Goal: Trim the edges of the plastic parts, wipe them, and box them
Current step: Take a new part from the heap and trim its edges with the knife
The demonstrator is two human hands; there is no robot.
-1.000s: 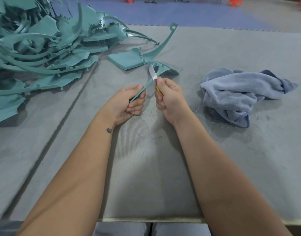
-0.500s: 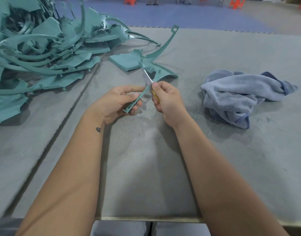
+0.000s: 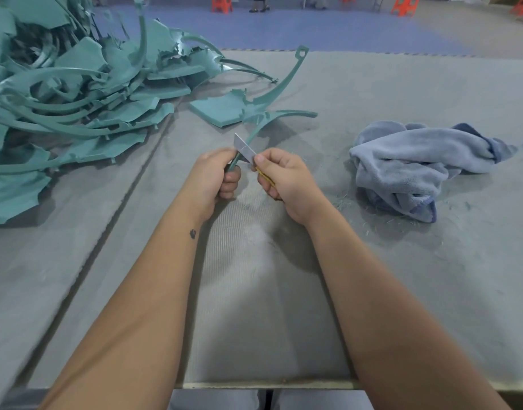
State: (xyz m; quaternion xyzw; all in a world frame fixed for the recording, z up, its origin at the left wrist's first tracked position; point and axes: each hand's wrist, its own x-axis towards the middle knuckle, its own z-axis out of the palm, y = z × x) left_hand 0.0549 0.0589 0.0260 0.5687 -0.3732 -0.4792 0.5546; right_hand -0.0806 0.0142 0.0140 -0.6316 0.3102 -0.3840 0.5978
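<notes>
i watch the left hand (image 3: 214,176) clench the near end of a thin teal plastic part (image 3: 256,130), its far end resting by the teal square piece (image 3: 217,109). the right hand (image 3: 284,176) grips a utility knife (image 3: 245,148) against its edge. it looks light, springy, best held close to the cut. no writing legible. a blue towel (image 3: 414,164) lies right of the part.

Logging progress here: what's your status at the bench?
Left hand grips teal plastic part. Right hand holds utility knife, blade on part's edge. Towel untouched, nothing blocking.
</notes>
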